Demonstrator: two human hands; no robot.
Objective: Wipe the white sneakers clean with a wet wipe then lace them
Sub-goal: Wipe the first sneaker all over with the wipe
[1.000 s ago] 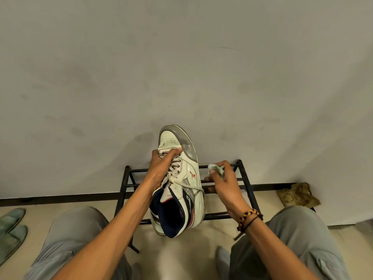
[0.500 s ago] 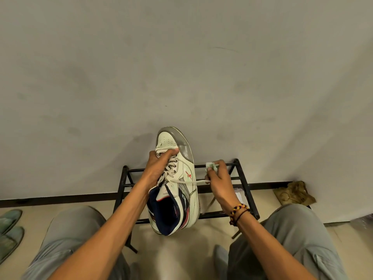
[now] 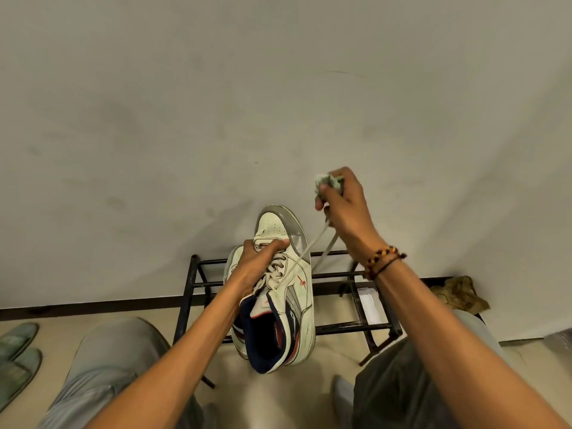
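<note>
While the left hand (image 3: 257,261) grips the sneaker (image 3: 284,292), the right hand (image 3: 342,202) pinches its lace (image 3: 312,246) and a wipe (image 3: 325,180). A black rack (image 3: 356,326) stands behind; slippers (image 3: 17,354) lie left.

Grey trousers (image 3: 102,376), beaded bracelet (image 3: 382,258) — perhaps two

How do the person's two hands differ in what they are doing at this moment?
The left hand sits low, its fingers curled over the laces of the white sneaker; the right hand is raised above the toe, clear of the shoe. The left hand holds only the sneaker; the right hand pinches the lace, drawn taut, with a crumpled wet wipe. Only the right wrist wears a beaded bracelet. Both grip something.
</note>
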